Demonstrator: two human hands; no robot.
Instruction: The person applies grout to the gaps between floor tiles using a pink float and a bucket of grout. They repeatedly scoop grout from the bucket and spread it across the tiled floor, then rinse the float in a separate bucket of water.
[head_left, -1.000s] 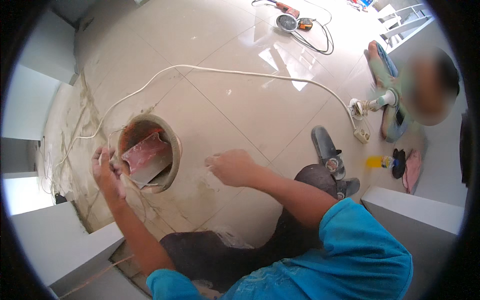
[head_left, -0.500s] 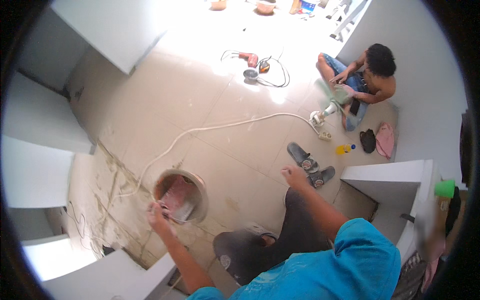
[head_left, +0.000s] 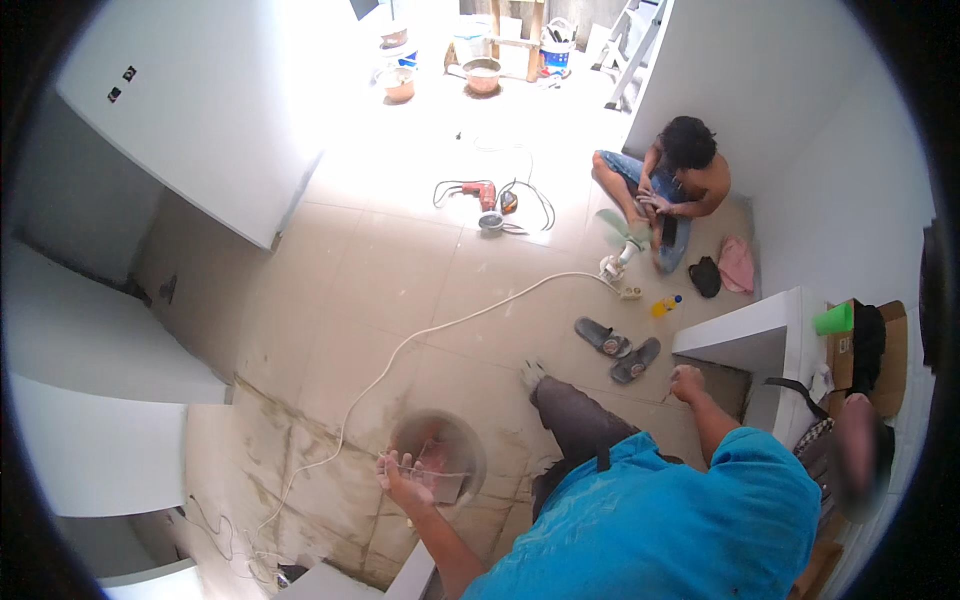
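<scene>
A round bucket [head_left: 479,452] hangs or stands low in front of me, its edges blurred. In it lie something reddish [head_left: 432,452] and a pale flat piece [head_left: 448,488]. My left hand [head_left: 405,481] is palm up at its near left side, fingers curled round the bucket's thin wire handle [head_left: 448,473]. Pale dust coats its fingers. Out to the right, my right hand [head_left: 687,383] is loosely closed, and I see nothing in it. It is nearest to a white ledge and a pair of grey sandals [head_left: 604,338].
A white cable [head_left: 405,343] crosses the tiled floor to a fan [head_left: 622,258]. Behind it another person [head_left: 680,185] sits against the wall. A red power tool [head_left: 485,197], a yellow bottle [head_left: 665,306] and a white ledge [head_left: 740,318] stand around. White walls flank the left.
My body has turned and my legs have shifted. The bucket, with my left hand at its handle, sits farther right and lower in view. My right hand has swung to the right.
</scene>
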